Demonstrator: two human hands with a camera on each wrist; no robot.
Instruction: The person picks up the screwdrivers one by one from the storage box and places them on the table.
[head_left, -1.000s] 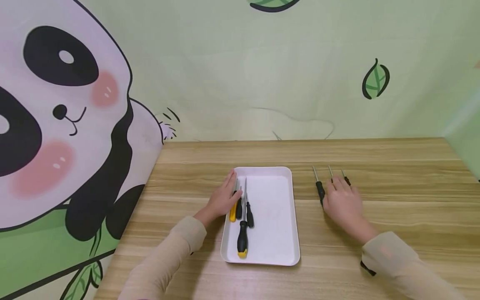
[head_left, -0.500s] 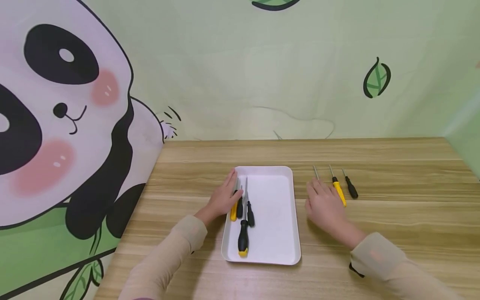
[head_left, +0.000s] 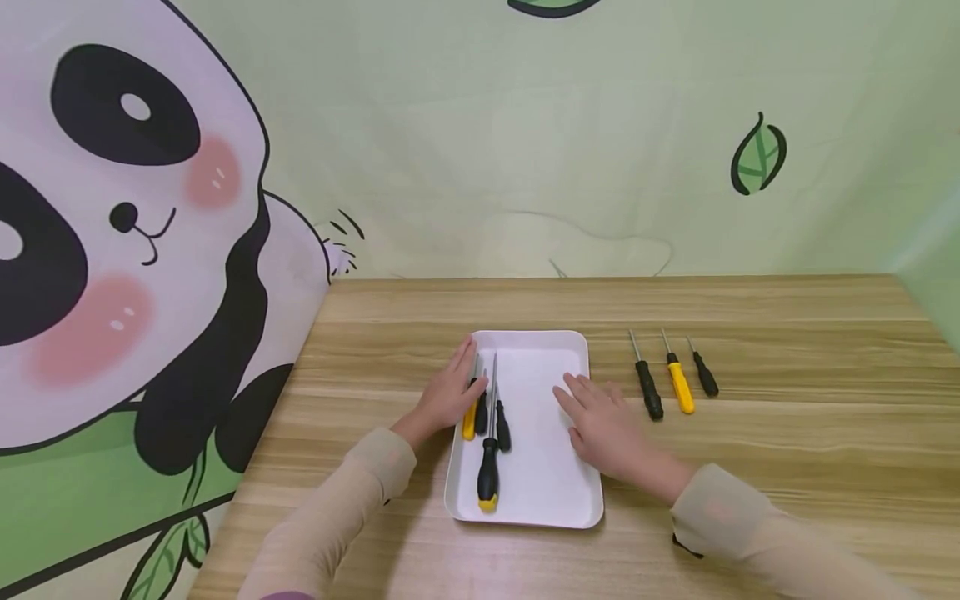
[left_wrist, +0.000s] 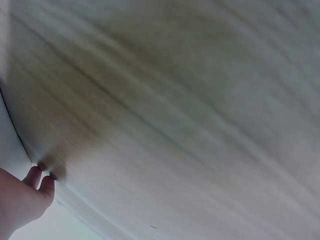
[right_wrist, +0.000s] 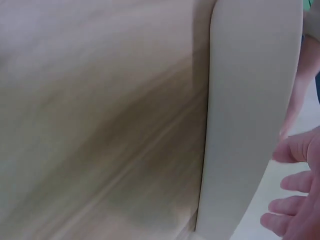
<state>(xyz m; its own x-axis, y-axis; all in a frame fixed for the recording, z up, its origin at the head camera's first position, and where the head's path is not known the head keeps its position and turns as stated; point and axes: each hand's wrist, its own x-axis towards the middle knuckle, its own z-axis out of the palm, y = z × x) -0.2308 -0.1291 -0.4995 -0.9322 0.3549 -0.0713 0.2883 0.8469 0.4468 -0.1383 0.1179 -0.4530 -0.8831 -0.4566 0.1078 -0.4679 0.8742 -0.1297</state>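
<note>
A white rectangular tray (head_left: 551, 500) stands on the wooden table. Lying along its left part are a yellow-handled screwdriver (head_left: 469, 423), two small black-handled screwdrivers (head_left: 481, 415) (head_left: 503, 433), and a longer black screwdriver (head_left: 488, 475) with a yellow end. My left hand (head_left: 444, 395) rests along the tray's left rim, fingers straight and thumb reaching inward over the screwdrivers. In the left wrist view, fingertips (left_wrist: 47, 184) meet the table beside the tray wall. My right hand (head_left: 611, 429) is over the tray's right rim, fingers extended and holding nothing.
Right of the tray lie three screwdrivers in a row: a black one (head_left: 648, 390), a yellow one (head_left: 680, 383) and a smaller black one (head_left: 705, 377). A green wall cloth (head_left: 465, 150) with a panda print hangs behind the table (head_left: 787, 467).
My right hand has moved left from the row of three screwdrivers to the tray's right rim, uncovering all three. My left hand stays at the tray's left side.
</note>
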